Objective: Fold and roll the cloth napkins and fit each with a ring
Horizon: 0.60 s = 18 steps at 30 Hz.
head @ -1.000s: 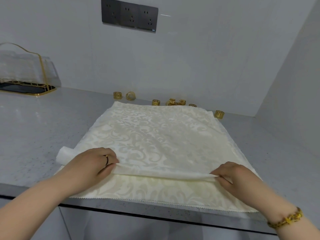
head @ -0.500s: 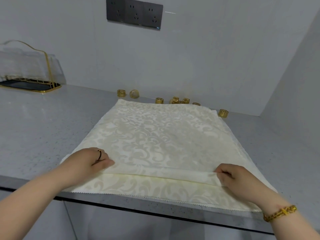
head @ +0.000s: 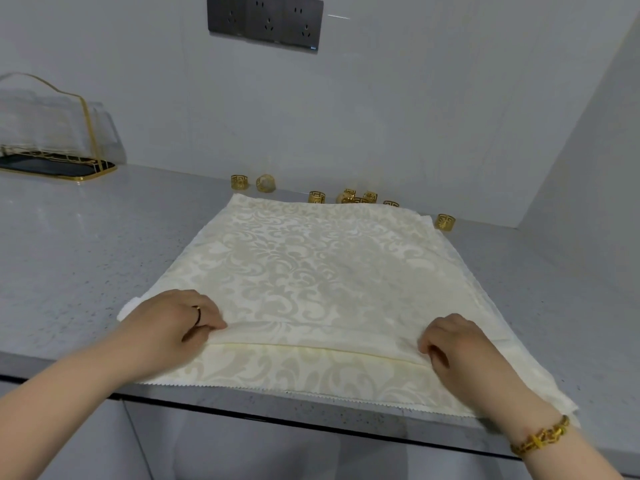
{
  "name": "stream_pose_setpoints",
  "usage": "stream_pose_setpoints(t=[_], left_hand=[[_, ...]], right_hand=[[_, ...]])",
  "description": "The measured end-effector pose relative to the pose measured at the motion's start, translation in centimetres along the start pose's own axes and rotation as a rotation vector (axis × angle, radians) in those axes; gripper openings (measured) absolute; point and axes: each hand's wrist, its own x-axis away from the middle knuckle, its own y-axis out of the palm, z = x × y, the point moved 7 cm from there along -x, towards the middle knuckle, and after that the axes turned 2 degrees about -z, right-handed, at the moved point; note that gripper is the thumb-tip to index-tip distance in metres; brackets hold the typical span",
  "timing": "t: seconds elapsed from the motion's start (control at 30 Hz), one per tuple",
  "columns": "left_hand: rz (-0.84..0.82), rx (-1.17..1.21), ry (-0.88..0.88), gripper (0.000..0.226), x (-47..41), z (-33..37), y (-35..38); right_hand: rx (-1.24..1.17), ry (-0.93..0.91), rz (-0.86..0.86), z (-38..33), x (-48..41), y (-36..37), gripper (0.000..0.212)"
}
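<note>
A cream damask napkin lies spread on the grey counter, on top of another napkin whose zigzag edge shows near the counter's front. My left hand pinches the top napkin's folded near edge at its left end. At the right end of the same fold, my right hand grips it with curled fingers. Several gold napkin rings stand along the wall behind the cloth, one off its far right corner.
A clear holder with a gold frame on a dark tray stands at the back left. A dark socket panel is on the wall. A side wall closes the right. The counter's front edge runs just under my wrists.
The near edge of the top napkin, lifted a second ago, now lies flatter as a low fold. Both hands have lowered onto the cloth with it.
</note>
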Motion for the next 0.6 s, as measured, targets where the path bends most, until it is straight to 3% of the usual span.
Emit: stream_pose_setpoints(t=[0.13,0.23,0.37,0.6], left_hand=[[0.035,0.104,-0.045,0.030,0.8,-1.3,-0.3],[0.026,0.212,-0.176,0.007,0.3,-1.8,-0.7],[0.006,0.291,-0.315,0.030,-1.4,-2.8,-0.2],[-0.074,0.205,-0.423,0.013,-2.8,-4.1,0.5]], right_hand=[[-0.096,0.027,-0.045,0.5,0.9,-0.2,0.010],[-0.143,0.087,-0.075,0.9,0.7,-0.5,0.004],[-0.288,0.286,-0.039,2.3,-0.3,-0.7,0.012],[-0.092,0.277,-0.071,2.7,-2.5,0.8,0.020]])
